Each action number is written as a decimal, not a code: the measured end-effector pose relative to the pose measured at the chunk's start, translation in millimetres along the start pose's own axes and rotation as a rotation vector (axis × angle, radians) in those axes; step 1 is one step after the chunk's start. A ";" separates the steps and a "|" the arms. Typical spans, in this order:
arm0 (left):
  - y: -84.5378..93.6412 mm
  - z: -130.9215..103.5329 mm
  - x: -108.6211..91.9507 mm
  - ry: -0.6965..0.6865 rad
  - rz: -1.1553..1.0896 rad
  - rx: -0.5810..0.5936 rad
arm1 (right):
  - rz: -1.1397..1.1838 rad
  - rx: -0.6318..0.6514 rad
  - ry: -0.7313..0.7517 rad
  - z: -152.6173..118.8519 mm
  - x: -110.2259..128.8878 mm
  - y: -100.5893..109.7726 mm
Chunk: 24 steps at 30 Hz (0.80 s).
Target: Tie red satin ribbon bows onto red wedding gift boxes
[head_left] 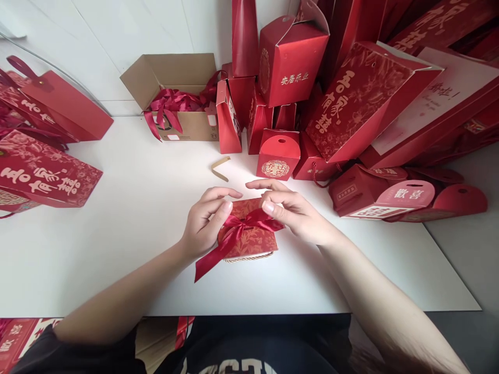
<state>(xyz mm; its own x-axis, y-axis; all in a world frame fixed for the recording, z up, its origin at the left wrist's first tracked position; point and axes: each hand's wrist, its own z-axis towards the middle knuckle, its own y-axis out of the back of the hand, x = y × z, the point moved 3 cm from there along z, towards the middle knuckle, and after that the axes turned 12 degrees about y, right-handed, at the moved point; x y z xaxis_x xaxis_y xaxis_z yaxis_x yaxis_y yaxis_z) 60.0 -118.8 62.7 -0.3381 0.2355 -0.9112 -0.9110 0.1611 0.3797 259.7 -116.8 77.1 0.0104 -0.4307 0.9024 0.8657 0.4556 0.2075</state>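
Note:
A small red box with a gold floral pattern (253, 242) lies on the white table in front of me, gold cord along its near edge. A dark red ribbon (218, 255) is tied in a bow on top, one tail trailing toward the lower left onto the table. My left hand (208, 221) is at the box's left side, fingers curved, the thumb by the bow's left loop. On the right, my right hand (290, 210) has its thumb and fingers near the right loop, its index finger stretched out. Whether either hand pinches the ribbon is unclear.
A cardboard box (191, 126) of red ribbons stands at the back, with a bent gold strip (221, 169) before it. Red gift boxes (278, 156) crowd the back and right. More red boxes (50, 171) and bags (66, 98) stand at the left.

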 end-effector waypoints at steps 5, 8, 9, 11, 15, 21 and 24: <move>7.4 4.0 -3.9 -0.106 0.184 -0.092 | -0.019 0.050 -0.017 -0.8 -3.7 -1.1; 10.2 4.6 -6.9 -0.153 0.294 -0.151 | -0.038 0.056 -0.031 -1.9 -3.2 -2.6; 10.8 4.6 -8.0 -0.168 0.325 -0.168 | -0.044 0.058 -0.035 -2.2 -2.8 -2.9; 11.7 4.3 -10.0 -0.196 0.372 -0.193 | -0.051 0.062 -0.045 -2.9 -2.4 -2.9; 12.7 3.5 -12.3 -0.213 0.414 -0.227 | -0.029 0.068 -0.059 -3.9 -4.2 -1.9; 13.1 2.4 -4.7 0.000 0.254 -0.218 | 0.012 0.077 -0.016 -3.6 -11.9 -1.1; 10.9 3.6 4.1 0.161 0.052 -0.137 | 0.026 0.081 0.007 -3.4 -14.9 -1.0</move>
<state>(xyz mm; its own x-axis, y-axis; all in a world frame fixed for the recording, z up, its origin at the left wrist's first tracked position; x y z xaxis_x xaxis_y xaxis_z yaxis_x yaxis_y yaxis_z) 49.5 -112.7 63.7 -0.4090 0.0820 -0.9088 -0.9111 0.0186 0.4118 260.4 -113.4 62.2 0.0360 -0.4229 0.9054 0.8220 0.5278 0.2139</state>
